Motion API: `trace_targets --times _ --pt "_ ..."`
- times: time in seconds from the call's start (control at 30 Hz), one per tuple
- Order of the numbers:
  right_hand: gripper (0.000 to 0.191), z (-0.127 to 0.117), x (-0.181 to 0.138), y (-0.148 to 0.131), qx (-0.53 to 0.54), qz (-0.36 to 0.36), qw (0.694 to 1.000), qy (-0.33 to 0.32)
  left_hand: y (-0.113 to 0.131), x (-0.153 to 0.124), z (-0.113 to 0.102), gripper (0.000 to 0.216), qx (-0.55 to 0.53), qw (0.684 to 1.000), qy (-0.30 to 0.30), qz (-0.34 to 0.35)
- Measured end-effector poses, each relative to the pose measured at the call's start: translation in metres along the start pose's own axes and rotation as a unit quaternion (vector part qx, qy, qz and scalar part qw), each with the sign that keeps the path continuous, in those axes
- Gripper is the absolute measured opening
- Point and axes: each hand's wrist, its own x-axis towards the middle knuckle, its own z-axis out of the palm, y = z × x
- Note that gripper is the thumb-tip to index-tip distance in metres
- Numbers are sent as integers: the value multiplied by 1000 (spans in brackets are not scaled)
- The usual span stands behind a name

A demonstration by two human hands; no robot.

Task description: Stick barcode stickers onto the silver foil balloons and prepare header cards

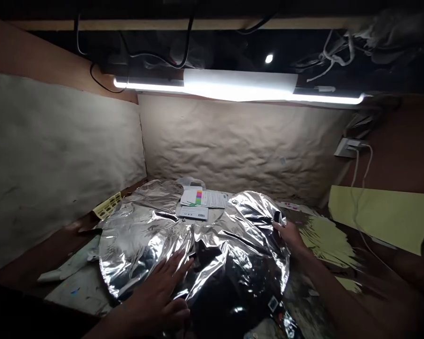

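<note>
A large, shiny silver foil piece [127, 235] lies flat and crinkled in front of me. Its rounded lobes make it look like an uninflated foil balloon. Pressed on its near left part is my left hand [162, 292], palm down with the fingers stretched out. At the right edge of the foil, my right hand [288, 234] has its thumb and fingers closed on the material. Printed cards [212, 199] with a rainbow strip lie at the foil's far notch, over a white box [193, 213] with a barcode.
Yellow cut paper [328, 240] lies to the right, below a larger yellow sheet [381, 214]. A yellow label sheet [108, 205] rests at the left wall. White cables hang from a socket [349, 147]. A lit tube lamp [240, 87] spans the top, above a paper-covered back wall.
</note>
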Motion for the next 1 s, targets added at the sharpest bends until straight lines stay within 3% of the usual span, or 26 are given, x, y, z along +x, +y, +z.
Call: trace_targets --times 0.13,0.3,0.37,0.43,0.53,0.6,0.67,0.8,0.9,1.0 --pt "25 -3 25 -10 -58 -13 998 21 9 6 -1 87 26 998 -29 -43" --pt "67 5 12 -27 -108 -80 989 68 10 10 15 89 33 999 -3 -35" --pt "65 21 -15 -28 -129 -167 977 34 6 11 23 89 36 999 8 -29" --pt "59 39 -45 -23 -189 -292 935 -71 3 12 28 89 33 999 9 -26" --pt "56 54 -77 -13 -260 -304 892 -211 1 14 22 86 30 999 -4 -28" --pt "54 49 -83 -11 -271 -281 891 -230 1 19 8 78 35 999 -11 -25" --pt "55 32 -80 -14 -257 -275 905 -195 1 34 -15 65 47 999 21 -8" --pt "58 -20 -71 -8 -210 -256 938 -99 2 105 -68 44 81 989 112 52" --pt "60 -64 -76 21 -199 -182 962 -32 2 195 -97 32 88 989 109 55" --pt "47 -107 -97 60 -196 -141 970 34 4 291 -104 30 86 989 100 65"
